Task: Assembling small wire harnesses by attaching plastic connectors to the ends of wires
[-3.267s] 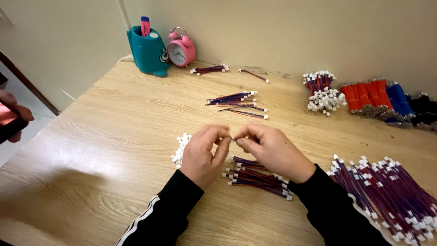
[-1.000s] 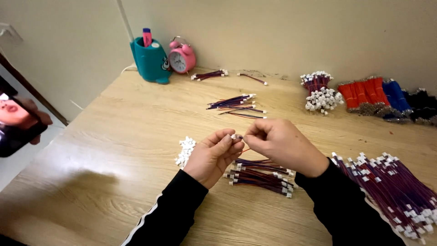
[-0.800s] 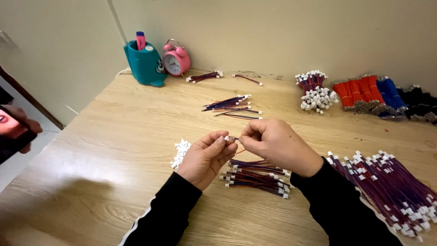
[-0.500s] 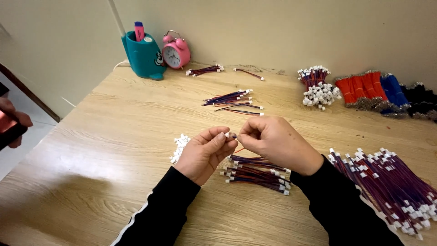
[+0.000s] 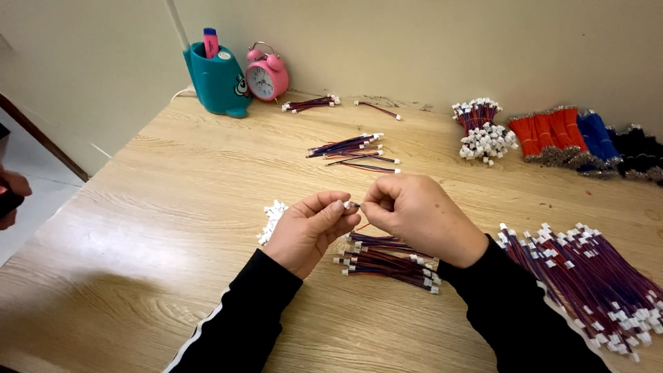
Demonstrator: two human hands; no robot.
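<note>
My left hand [image 5: 308,231] and my right hand [image 5: 417,215] meet above the middle of the wooden table [image 5: 173,207]. Between their fingertips they pinch a small white connector [image 5: 349,204] on the end of a thin wire; most of the wire is hidden by my right hand. Just under my hands lies a pile of purple-red wires with white plugs [image 5: 388,259]. A small heap of loose white connectors [image 5: 272,217] sits left of my left hand.
A large pile of plugged wires [image 5: 594,276] lies at the right edge. Further back are small wire bundles [image 5: 352,148], a bunch with white plugs [image 5: 483,131], red, blue and black wire bundles [image 5: 580,138], a teal pen holder [image 5: 217,79] and a pink alarm clock [image 5: 266,72]. Another person's hand [image 5: 10,197] shows at far left.
My hands have stayed together at the table's middle, working the same small connector and wire; only the view has shifted slightly. The other person's hand at the left has moved lower.
</note>
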